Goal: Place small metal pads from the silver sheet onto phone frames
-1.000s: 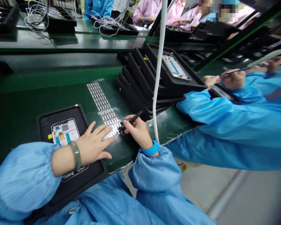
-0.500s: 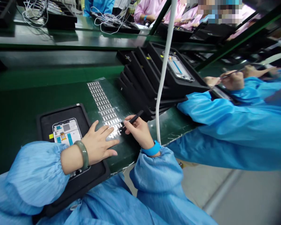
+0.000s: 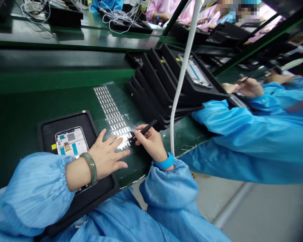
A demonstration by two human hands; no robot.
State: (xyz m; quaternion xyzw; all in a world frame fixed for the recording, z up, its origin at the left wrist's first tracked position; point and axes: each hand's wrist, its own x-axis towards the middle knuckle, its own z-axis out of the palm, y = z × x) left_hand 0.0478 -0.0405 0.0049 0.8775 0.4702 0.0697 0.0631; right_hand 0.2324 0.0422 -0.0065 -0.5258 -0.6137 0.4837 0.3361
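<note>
My left hand (image 3: 108, 154) lies with its fingers spread, fingertips on the near end of a clear sheet of small silvery stickers (image 3: 112, 112). In my right hand (image 3: 151, 141) I grip black tweezers (image 3: 147, 127), their tips down at the sheet's near right corner. Whether a sticker is between the tips is too small to tell. Under my left wrist a phone frame (image 3: 72, 143), with blue strips and a small orange flex part, sits in a black tray (image 3: 46, 129); my forearm hides part of it.
Several black trays (image 3: 154, 90) are stacked behind my right hand, the top one holding another phone frame (image 3: 198, 75). A white cable (image 3: 179, 87) hangs down close to my right wrist. A co-worker's blue sleeve (image 3: 242, 127) reaches over the bench on the right.
Both hands keep nearly the same place on the sticker sheet, and the tweezers have barely moved. The view has shifted slightly, so the hanging cable and stacked trays appear a little further right.
</note>
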